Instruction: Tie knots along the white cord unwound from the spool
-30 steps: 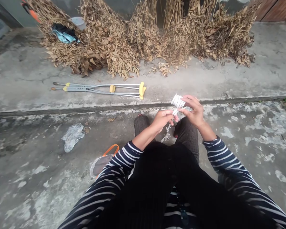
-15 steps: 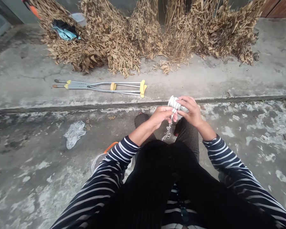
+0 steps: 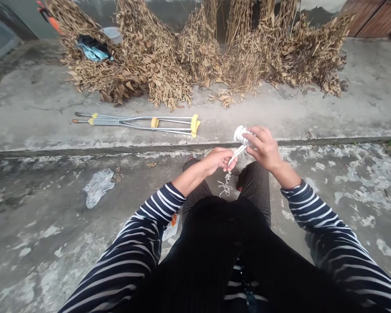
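Note:
My right hand is wrapped round a white roll of ribbon, held out in front of my knees. A short length of white ribbon runs from the roll down to my left hand, whose fingers are pinched on it. Below the left hand dangles a thin, crinkled pale cord that ends in a small tangle just above the ground. Both arms wear dark sleeves with white stripes. I am seated, with dark trousers and my feet near a concrete step.
A pair of metal crutches with yellow pads lies on the raised concrete ledge. Bundles of dry brown leafy stalks lean along the back. A crumpled clear plastic bag lies left on the stained concrete floor.
My right hand has lifted the roll slightly up and right, and my left hand has dropped a little, so more ribbon is drawn out between them. The camera tilted slightly.

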Available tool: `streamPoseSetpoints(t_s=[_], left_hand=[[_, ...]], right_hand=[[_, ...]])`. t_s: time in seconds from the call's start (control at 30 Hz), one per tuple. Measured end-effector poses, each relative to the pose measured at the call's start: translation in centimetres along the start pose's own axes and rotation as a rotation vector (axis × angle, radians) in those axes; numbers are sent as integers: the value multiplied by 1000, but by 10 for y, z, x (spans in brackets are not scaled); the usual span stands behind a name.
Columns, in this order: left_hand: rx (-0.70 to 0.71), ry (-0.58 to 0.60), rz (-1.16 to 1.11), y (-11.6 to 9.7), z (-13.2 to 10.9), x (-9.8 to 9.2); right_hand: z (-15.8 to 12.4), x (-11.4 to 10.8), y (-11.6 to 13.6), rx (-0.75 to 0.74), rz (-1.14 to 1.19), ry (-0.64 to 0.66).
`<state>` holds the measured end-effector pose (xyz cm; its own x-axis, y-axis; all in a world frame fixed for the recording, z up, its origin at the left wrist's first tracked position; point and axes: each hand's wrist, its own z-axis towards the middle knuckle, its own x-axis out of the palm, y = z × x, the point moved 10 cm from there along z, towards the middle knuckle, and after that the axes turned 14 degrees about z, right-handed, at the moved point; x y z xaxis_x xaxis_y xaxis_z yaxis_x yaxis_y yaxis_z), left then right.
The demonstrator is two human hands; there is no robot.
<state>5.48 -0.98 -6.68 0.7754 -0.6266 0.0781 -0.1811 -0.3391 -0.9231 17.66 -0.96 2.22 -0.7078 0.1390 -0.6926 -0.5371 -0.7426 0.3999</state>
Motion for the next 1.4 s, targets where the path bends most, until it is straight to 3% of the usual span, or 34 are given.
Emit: streamPoseSetpoints(t_s=[0.13, 0.23, 0.37, 0.43, 0.63, 0.8, 0.97, 1.2, 1.4], left_hand=[[-95, -8, 157, 22, 12, -3], [-51, -178, 317, 29, 22, -22], [211, -550, 330, 6, 17, -51], [357, -604, 223, -13, 15, -47], [486, -444, -84, -61, 33, -8], [438, -399, -127, -77, 26, -8], [282, -345, 16, -70, 26, -11], [146, -381, 161, -40, 55, -29], [65, -360, 144, -22, 75, -35]], right_hand=[[20, -21, 12, -122, -172, 60], [32, -37, 13, -144, -256, 46], [47, -49, 14, -149, -316, 47], [55, -49, 16, -147, -329, 76], [75, -35, 26, -156, -347, 202], [79, -35, 27, -173, -355, 240], [75, -34, 27, -185, -368, 235], [77, -34, 24, -164, -327, 230], [80, -43, 26, -136, -362, 218]])
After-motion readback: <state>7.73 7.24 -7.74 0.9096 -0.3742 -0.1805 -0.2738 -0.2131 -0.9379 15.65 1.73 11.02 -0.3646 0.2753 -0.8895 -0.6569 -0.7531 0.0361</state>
